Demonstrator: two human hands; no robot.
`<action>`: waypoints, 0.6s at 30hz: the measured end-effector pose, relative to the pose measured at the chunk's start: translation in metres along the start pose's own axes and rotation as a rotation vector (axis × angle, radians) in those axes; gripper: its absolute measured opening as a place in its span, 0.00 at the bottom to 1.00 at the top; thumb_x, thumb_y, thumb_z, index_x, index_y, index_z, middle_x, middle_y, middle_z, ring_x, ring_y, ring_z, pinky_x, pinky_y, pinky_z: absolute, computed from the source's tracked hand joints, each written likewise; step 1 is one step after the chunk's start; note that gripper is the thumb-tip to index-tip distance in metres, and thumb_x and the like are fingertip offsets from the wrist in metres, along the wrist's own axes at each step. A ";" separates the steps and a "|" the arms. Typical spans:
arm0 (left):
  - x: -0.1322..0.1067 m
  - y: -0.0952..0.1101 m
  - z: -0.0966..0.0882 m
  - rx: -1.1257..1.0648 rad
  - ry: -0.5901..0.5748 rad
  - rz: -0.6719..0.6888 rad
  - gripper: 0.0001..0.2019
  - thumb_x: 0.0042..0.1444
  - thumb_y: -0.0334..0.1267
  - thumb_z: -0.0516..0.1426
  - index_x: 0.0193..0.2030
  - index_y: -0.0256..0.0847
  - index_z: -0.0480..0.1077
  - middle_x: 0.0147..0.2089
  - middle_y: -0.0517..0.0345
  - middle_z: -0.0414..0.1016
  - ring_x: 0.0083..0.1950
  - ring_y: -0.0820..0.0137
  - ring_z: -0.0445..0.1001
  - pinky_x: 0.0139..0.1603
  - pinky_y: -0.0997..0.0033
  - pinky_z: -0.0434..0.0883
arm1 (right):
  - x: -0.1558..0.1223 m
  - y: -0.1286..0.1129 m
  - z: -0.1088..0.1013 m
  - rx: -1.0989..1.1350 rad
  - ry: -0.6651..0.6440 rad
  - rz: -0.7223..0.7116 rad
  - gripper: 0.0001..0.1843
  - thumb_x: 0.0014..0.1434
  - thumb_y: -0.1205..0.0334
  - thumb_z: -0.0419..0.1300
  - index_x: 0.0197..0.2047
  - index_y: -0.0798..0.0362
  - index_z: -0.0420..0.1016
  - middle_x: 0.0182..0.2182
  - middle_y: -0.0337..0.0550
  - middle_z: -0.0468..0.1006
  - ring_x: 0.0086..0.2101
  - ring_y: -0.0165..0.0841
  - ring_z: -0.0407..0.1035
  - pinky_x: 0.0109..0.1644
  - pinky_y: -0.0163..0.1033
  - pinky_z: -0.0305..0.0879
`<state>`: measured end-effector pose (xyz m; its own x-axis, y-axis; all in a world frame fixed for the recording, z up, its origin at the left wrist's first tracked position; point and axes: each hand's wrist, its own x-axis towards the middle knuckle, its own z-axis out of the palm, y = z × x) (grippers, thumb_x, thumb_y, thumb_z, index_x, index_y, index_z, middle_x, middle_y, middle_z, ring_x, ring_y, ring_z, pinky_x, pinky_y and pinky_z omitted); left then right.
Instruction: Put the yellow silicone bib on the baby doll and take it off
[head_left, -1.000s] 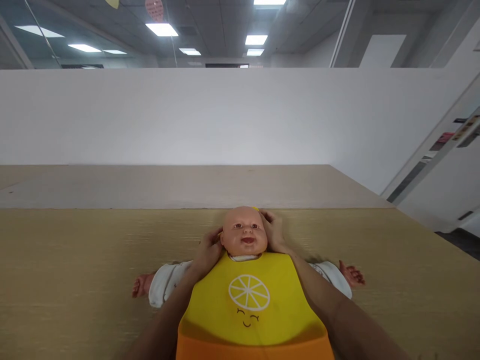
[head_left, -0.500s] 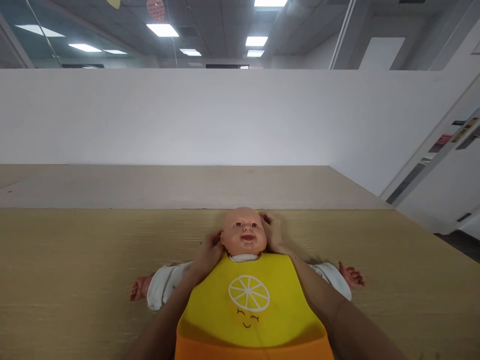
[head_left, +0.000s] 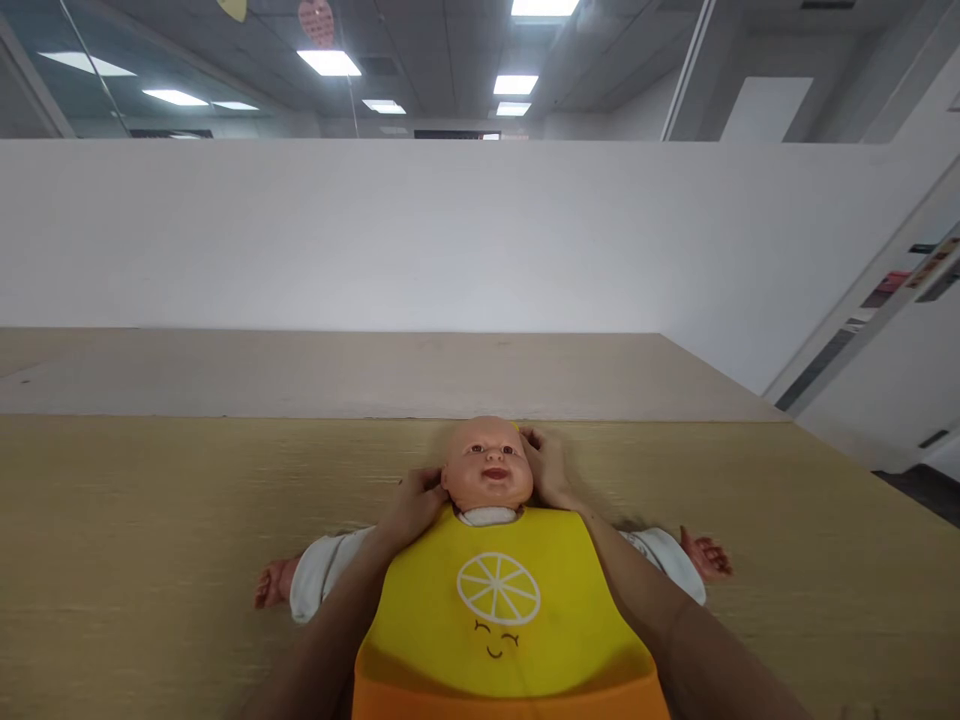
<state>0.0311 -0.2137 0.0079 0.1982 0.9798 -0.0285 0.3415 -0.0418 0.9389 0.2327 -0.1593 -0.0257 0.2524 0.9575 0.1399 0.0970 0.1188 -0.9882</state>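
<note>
A baby doll [head_left: 489, 465] lies face up on the table, its white-sleeved arms spread to both sides. Over its chest lies a yellow bib [head_left: 499, 540] with a white citrus slice, a smiling face and an orange pocket at the bottom. At the left of the doll's neck, my left hand [head_left: 414, 508] is closed on the bib's upper edge, fingertips tucked behind the head. My right hand [head_left: 547, 468] curls beside the other side of the head, closed on the bib's neck strap; a sliver of yellow shows by its fingertips. The strap's ends are hidden behind the head.
The wooden table [head_left: 150, 500] meets a paler surface [head_left: 360, 375] at the back, against a white wall [head_left: 420, 230]. Glass panels are above the wall. A white door [head_left: 892, 360] stands at the right.
My left hand has shifted slightly down and to the left beside the doll's neck. The doll's arm on that side has moved slightly outward. My right hand stays in place.
</note>
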 end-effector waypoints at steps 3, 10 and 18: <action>0.001 -0.001 -0.004 -0.001 -0.020 0.003 0.12 0.43 0.39 0.54 0.30 0.38 0.77 0.28 0.61 0.77 0.36 0.62 0.72 0.37 0.69 0.65 | 0.001 -0.003 -0.001 0.002 0.003 -0.012 0.15 0.44 0.49 0.60 0.24 0.54 0.72 0.22 0.39 0.74 0.26 0.31 0.66 0.28 0.34 0.60; 0.006 -0.009 -0.015 -0.161 0.210 0.043 0.15 0.43 0.37 0.56 0.38 0.37 0.76 0.35 0.56 0.77 0.37 0.66 0.72 0.35 0.73 0.65 | 0.009 -0.041 -0.013 0.091 0.140 -0.052 0.17 0.42 0.49 0.63 0.29 0.54 0.73 0.23 0.38 0.72 0.21 0.26 0.60 0.22 0.31 0.55; -0.010 0.024 -0.011 -0.409 0.262 0.195 0.30 0.43 0.42 0.64 0.54 0.39 0.64 0.21 0.69 0.66 0.23 0.79 0.60 0.25 0.80 0.58 | -0.019 -0.116 -0.021 0.142 -0.298 -0.164 0.19 0.41 0.53 0.67 0.36 0.52 0.73 0.30 0.38 0.75 0.24 0.26 0.66 0.25 0.32 0.61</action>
<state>0.0267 -0.2226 0.0344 -0.0317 0.9796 0.1982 -0.0756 -0.2001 0.9769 0.2368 -0.1969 0.0870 -0.0489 0.9546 0.2937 -0.0266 0.2927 -0.9558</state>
